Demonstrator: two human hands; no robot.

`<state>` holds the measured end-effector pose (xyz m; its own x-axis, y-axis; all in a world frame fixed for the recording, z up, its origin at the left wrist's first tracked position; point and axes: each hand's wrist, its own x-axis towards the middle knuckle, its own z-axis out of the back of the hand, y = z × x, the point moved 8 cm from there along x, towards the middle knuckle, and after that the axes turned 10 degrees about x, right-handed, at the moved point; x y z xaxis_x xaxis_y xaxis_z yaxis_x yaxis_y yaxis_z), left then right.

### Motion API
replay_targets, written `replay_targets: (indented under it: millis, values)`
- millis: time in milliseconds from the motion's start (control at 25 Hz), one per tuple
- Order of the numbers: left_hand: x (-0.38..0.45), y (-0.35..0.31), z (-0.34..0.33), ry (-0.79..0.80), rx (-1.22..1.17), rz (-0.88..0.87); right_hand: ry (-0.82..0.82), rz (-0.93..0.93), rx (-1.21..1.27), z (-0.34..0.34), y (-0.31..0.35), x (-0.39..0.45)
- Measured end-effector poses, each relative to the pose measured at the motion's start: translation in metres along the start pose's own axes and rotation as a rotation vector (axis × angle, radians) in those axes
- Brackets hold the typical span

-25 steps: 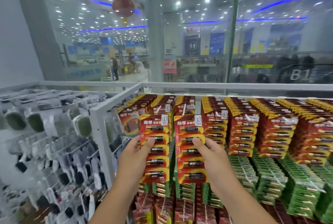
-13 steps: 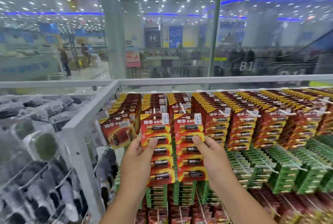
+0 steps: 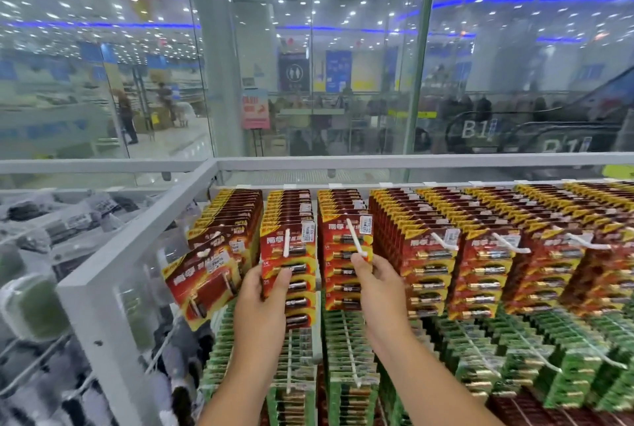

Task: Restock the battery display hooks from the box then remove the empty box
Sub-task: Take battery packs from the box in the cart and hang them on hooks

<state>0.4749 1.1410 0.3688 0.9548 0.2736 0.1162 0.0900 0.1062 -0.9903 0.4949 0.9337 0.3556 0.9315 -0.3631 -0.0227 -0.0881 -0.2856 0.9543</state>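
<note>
The left hand grips the lower left edge of a red battery strip, thumb curled over its front. The strip hangs long axis vertical, printed face toward the camera, its top threaded on a white hook that points out and slightly down toward the viewer. The right hand holds the neighbouring red strip by its right edge, fingertips curled at the tip of that strip's hook; this strip also hangs upright, face forward.

Just left of the left hand a wider red pack hangs tilted, its top leaning left, close to the white frame post at the rack's corner. To the right, full rows of red packs sit tight against each other, with little gap beside the right hand. Below both strips, green packs on lower hooks crowd up under the wrists. Open room lies only toward the viewer, off the hook tips. A white rail caps the rack, with glass behind it.
</note>
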Motion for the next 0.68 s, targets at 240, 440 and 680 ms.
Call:
replay_targets:
  millis: [240, 440, 680]
  values:
    - [0.001, 0.009, 0.004, -0.117, 0.091, -0.042, -0.045, 0.050, -0.022, -0.001, -0.006, 0.019]
    - [-0.001, 0.010, 0.011, -0.184, 0.139, -0.028, -0.045, 0.052, -0.082, -0.003, -0.006, 0.013]
    - [-0.011, 0.025, 0.019, -0.106, 0.290, 0.002, -0.075, 0.050, -0.171, -0.004, -0.008, -0.018]
